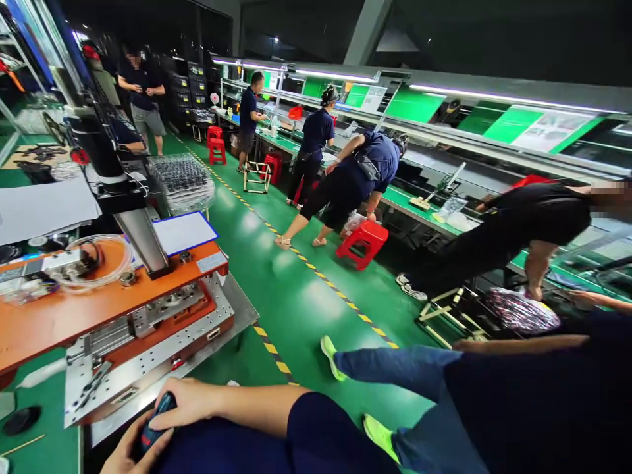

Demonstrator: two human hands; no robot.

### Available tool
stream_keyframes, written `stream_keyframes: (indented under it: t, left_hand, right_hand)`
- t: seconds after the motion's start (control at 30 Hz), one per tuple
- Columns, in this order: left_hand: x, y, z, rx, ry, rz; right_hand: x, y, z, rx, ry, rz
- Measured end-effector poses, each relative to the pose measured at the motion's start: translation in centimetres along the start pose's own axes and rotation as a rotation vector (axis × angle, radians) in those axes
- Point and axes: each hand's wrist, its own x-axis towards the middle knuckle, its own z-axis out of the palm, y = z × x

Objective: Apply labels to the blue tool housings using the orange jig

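Glossy green floor (296,289) across frame centre, smooth, reflective, split by a yellow-black striped line (316,271) running diagonally from upper left to lower centre.

Long workbench line (444,141) along upper right, green-topped, lit by tube lights above. Several people in dark shirts bent or standing beside it.

Orange slab-shaped press fixture (113,303) at left, flat painted top, sitting on a perforated bare-metal base plate (162,352) with rows of small holes and machined steel blocks. Coil of clear tubing (93,260) on the orange top, round loop. White sheet with blue edge (184,232) just behind it.

Red plastic stool (363,242) at centre, square, moulded, beside a bending person's feet. More red stools further up left.

Person in blue jeans and bright yellow-green shoes (332,355) at lower centre-right, near the camera.

Small dark rounded device (155,421) with blue and red accents at bottom left, hard plastic look, just below the metal base plate's edge. Right hand (190,401) curled over its top, fingers closed on it. Left hand (126,454) cupped under it from below, also gripping; partly cut by the frame edge. Dark blue sleeve behind the right wrist.
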Motion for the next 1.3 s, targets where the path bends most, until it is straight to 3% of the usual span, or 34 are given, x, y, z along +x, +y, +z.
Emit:
stream_keyframes:
  t: [0.2,0.37,0.5,0.6,0.7,0.8,0.93,1.03,1.1,1.3]
  left_hand:
    - [-2.3,4.9,0.5,0.069,-0.013,0.103]
    - [-2.7,5.8,0.0,0.033,-0.041,0.112]
    - [-2.1,5.2,-0.9,0.053,0.025,0.054]
    - [-1.5,5.0,-1.7,0.071,0.11,0.042]
    - [-1.0,5.2,-2.3,0.072,0.152,0.028]
    - [-0.4,5.6,-2.7,0.075,0.177,0.014]
    - [1.5,6.5,-3.0,0.158,0.212,0.109]
    - [4.6,7.6,-2.9,0.254,0.21,0.173]
    - [7.3,8.7,-2.5,0.287,0.204,0.201]
    - [16.3,12.3,1.1,0.43,0.091,0.289]
  right_hand:
    - [-0.3,1.1,2.0,-0.003,-0.052,0.023]
    - [0.3,2.5,2.8,-0.019,-0.086,-0.038]
    - [3.8,3.7,-0.8,-0.101,-0.008,-0.083]
    - [8.8,4.5,-5.4,-0.226,0.188,-0.097]
    - [13.8,5.4,-9.0,-0.334,0.24,-0.113]
    - [17.2,6.1,-10.3,-0.401,0.202,-0.119]
    - [19.4,6.7,-10.4,-0.418,0.167,-0.149]
    - [18.8,7.3,-10.7,-0.39,0.188,-0.186]
    - [17.0,8.0,-11.0,-0.355,0.229,-0.213]
    - [6.8,12.4,-10.6,-0.202,0.478,-0.172]
